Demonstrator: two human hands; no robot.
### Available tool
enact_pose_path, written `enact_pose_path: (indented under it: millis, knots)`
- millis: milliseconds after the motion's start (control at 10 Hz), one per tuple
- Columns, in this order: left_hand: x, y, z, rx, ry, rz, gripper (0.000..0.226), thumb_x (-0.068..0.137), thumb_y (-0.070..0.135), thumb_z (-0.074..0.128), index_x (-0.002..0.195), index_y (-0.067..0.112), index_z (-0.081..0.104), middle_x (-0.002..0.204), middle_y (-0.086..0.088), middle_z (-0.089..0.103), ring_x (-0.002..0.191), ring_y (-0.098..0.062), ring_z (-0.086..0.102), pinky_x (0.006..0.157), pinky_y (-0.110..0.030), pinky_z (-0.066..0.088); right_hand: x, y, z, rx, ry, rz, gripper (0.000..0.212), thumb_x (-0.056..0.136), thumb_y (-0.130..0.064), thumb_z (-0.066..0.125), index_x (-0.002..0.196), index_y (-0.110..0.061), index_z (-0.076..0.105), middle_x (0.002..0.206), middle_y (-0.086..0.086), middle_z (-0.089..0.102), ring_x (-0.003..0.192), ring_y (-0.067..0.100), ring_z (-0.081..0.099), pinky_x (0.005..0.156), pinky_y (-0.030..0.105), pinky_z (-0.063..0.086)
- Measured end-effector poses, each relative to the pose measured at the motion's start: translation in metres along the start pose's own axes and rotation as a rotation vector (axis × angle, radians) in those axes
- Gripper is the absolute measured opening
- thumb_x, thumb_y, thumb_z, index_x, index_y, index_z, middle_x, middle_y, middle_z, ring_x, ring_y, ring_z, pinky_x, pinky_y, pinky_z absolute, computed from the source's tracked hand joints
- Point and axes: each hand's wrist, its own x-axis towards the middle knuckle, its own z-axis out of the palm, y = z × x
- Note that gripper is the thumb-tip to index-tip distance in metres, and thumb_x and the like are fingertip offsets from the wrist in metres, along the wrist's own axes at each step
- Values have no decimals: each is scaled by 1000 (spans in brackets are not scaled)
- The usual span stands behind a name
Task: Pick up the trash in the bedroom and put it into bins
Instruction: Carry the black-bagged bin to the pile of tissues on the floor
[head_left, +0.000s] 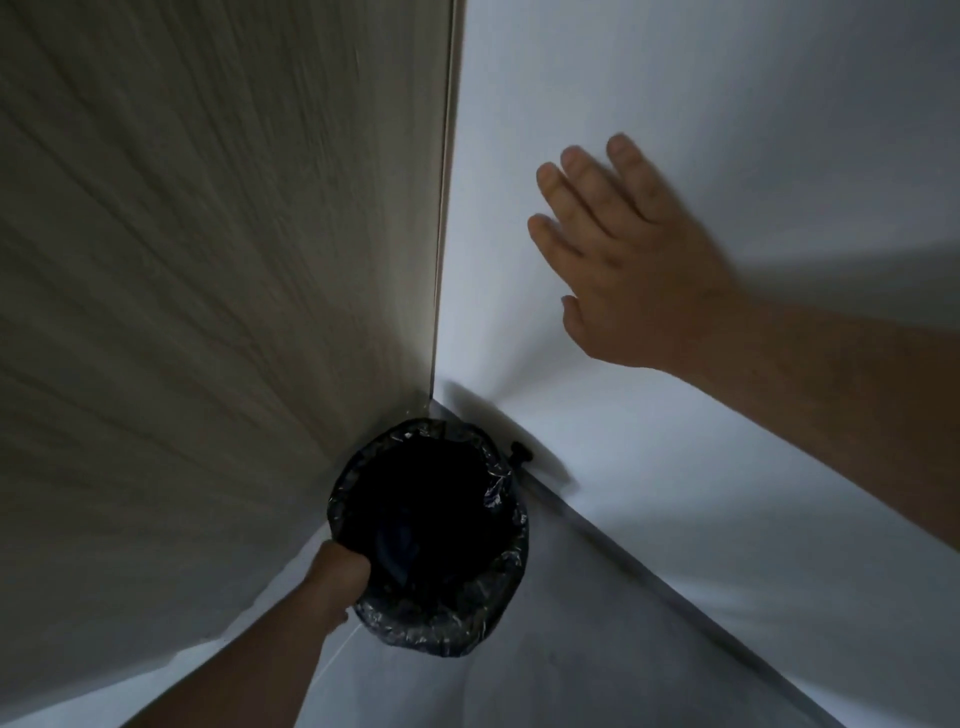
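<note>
The left hand (340, 571) is at the near rim of the black-lined bin (483, 597), which stands in the corner between a wooden panel (208, 260) and a white wall (727, 104). Its fingers dip into the dark inside, so I cannot tell whether they pinch anything. The right hand (618, 249) is up by the wall, fingers straight, slightly spread and empty. No trash shows, so a drop is probably the step in hand, and what remains cannot be judged.
</note>
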Motion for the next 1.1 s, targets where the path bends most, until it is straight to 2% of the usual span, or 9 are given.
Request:
enact_pose_path:
  millis: [100, 300, 500, 600, 700, 800, 900, 1000, 1100]
  knots:
    - [13, -11, 6, -86, 34, -10, 3, 88, -1, 51, 89, 1, 52, 86, -15, 56, 77, -24, 53, 72, -34, 48, -7, 5, -1, -68, -1, 29, 64, 89, -38, 33, 140, -2, 42, 150, 28, 33, 139, 45, 28, 118, 57, 17]
    - [5, 13, 9, -349, -40, 18, 34, 80, -12, 50, 112, -3, 51, 104, -24, 60, 78, -34, 60, 55, -38, 55, -10, -6, -1, -200, -135, 17, 70, 89, -45, 22, 143, -3, 37, 153, 28, 26, 141, 45, 22, 113, 58, -3]
    - [-28, 27, -13, -289, -46, 199, 22, 81, -10, 47, 78, 10, 57, 87, -20, 63, 76, -33, 62, 66, -43, 57, -7, -10, 0, -75, -116, 101, 70, 88, -49, 38, 141, -4, 43, 150, 24, 34, 141, 42, 26, 116, 53, 2]
    - [-50, 29, -36, -276, -68, 238, 25, 80, -12, 45, 84, 7, 60, 84, -19, 65, 75, -33, 62, 68, -45, 55, -7, -16, -7, 201, -103, 175, 73, 82, -54, 50, 138, -7, 49, 147, 21, 41, 141, 38, 30, 117, 47, 4]
    - [-81, 35, -59, -282, -74, 272, 28, 79, -13, 43, 92, 3, 61, 88, -22, 66, 75, -32, 62, 66, -41, 53, -12, -29, -28, 401, -220, 207, 77, 82, -61, 37, 140, -12, 46, 151, 23, 34, 142, 38, 27, 119, 48, 6]
    - [-119, 39, -78, -285, -86, 312, 28, 81, -14, 42, 85, 7, 60, 84, -18, 64, 74, -29, 59, 67, -39, 50, -25, -45, -48, 797, -395, 353, 72, 85, -50, 52, 147, -18, 34, 158, 18, 19, 147, 35, 13, 118, 44, 9]
    - [-161, 43, -99, -346, -107, 336, 28, 81, -14, 42, 88, 4, 62, 83, -18, 65, 74, -29, 60, 66, -38, 52, -37, -48, -76, 1134, -649, 574, 66, 90, -30, 56, 148, -19, 26, 156, 11, 25, 144, 29, 21, 114, 39, 25]
    - [-196, 41, -114, -348, -130, 329, 30, 80, -12, 43, 98, 2, 62, 91, -21, 66, 80, -31, 61, 66, -38, 54, -43, -42, -107, 1400, -654, 736, 41, 87, -11, 56, 127, -15, 52, 119, 12, 62, 112, 28, 58, 92, 36, 48]
    - [-236, 48, -129, -404, -137, 304, 29, 82, -6, 49, 108, 6, 55, 103, -21, 62, 88, -32, 61, 67, -38, 54, -49, -22, -135, 1565, -668, 887, 33, 83, -5, 52, 113, -17, 62, 101, 10, 69, 95, 26, 65, 85, 42, 53]
